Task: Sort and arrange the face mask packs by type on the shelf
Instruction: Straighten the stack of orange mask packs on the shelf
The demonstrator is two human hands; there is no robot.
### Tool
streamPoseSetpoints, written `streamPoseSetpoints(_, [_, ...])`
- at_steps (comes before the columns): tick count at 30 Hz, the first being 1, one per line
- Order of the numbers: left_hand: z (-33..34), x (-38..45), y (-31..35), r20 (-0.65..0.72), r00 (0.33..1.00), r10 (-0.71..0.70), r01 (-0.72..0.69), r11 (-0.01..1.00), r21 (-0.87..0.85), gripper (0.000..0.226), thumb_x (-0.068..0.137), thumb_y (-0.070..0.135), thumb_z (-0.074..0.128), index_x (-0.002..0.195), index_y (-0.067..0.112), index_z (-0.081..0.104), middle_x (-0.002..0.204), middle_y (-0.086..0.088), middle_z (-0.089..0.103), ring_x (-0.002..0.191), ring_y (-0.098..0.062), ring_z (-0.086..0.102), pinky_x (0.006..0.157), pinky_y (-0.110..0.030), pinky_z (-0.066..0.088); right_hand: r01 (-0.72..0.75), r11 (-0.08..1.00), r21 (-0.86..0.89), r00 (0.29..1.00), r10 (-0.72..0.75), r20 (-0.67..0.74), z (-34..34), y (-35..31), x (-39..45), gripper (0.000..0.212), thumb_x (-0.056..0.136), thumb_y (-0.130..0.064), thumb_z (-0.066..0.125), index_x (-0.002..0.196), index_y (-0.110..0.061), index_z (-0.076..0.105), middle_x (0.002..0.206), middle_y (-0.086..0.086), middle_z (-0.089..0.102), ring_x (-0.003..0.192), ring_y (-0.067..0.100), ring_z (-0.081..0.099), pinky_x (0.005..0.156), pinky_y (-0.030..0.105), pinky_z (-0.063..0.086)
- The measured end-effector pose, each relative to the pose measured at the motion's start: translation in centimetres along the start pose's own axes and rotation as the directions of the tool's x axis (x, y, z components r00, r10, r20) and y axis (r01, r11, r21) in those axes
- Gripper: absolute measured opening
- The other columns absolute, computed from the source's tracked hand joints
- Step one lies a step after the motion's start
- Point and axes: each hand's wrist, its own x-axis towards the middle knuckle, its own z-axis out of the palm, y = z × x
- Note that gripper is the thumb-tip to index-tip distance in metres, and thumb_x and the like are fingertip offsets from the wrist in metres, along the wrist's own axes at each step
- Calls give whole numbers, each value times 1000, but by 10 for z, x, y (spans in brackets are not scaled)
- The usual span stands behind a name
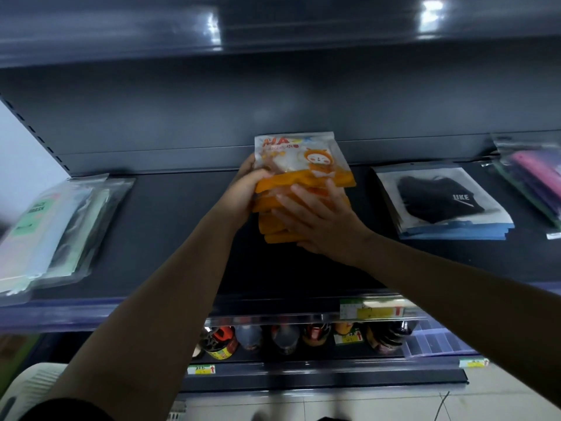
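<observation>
A stack of orange cartoon mask packs [306,161] stands tilted in the middle of the dark shelf [170,226]. My left hand [246,189] grips the stack's left edge, and my right hand [315,220] presses on its lower front. To the right lies a flat pile of packs with black masks [440,199]. At the far right edge is a pile of pink and purple packs [534,174]. A leaning pile of pale green and clear packs [51,226] lies at the left end.
Another dark shelf [273,28] overhangs above. The shelf's front rail carries a price label [370,311]. Below it stands a row of bottles [285,335] and a clear divider tray [437,341]. Tiled floor shows at the bottom right.
</observation>
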Motion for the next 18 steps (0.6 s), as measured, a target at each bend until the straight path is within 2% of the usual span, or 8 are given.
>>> streamPoseSetpoints(2, [0,2,4,9,1000,23,-23,999,30,34,85,-4,44,95,24,61,117,-5,63,94,-16,64,64,-21,53,-10,998,-57,1000,9,-10,9,5,4,77,86,-55,34,149,-16,12,151,7,16,137,29,20,111,60,-3])
streamPoseSetpoints(4, [1,5,9,12,999,41,-42,997,64,35,86,-2,43,98,26,61,107,-2,65,85,-11,66,63,-20,53,-32,996,-87,999,32,-3,16,12,11,67,92,-48,23,149,-16,12,151,8,16,137,30,21,111,61,-2])
streamPoseSetpoints(7, [2,11,14,11,998,55,-56,995,83,33,87,7,43,109,26,59,99,-2,65,79,-11,66,62,-21,51,-50,994,-92,998,48,-27,23,13,20,58,96,-39,25,148,-15,17,150,8,19,135,30,24,111,61,10])
streamPoseSetpoints(9, [3,12,17,-21,1000,18,-16,996,85,30,89,11,43,111,26,57,96,-1,64,80,-15,64,62,-24,50,-35,997,-74,999,32,-40,27,13,24,57,95,-37,24,146,-14,19,149,9,20,134,30,24,110,56,16])
streamPoseSetpoints(12, [3,13,19,-33,999,-28,30,995,90,29,89,15,44,114,22,57,97,-3,64,83,-17,62,65,-27,50,-40,993,-111,997,32,-71,35,15,26,59,93,-43,29,145,-14,22,147,8,22,134,28,26,110,54,17])
streamPoseSetpoints(15, [5,12,22,-38,999,10,-6,995,98,28,87,11,44,108,21,59,98,-1,63,85,-15,62,65,-24,51,-4,987,-163,996,-10,-89,41,11,23,66,91,-41,37,146,-9,18,148,7,23,136,22,24,113,49,6])
streamPoseSetpoints(17, [8,8,21,-48,997,52,-47,994,103,29,86,1,41,101,19,59,95,1,62,81,-9,63,63,-19,51,33,981,-190,996,-49,-80,40,7,19,75,91,-39,38,149,-3,7,150,6,20,137,20,21,115,44,0])
streamPoseSetpoints(18, [8,6,20,-44,996,73,-67,990,122,30,85,0,44,105,15,59,93,2,63,75,-5,64,60,-16,50,51,978,-201,995,-66,-69,40,7,17,76,92,-38,35,149,-1,0,150,5,17,138,20,19,115,43,-2])
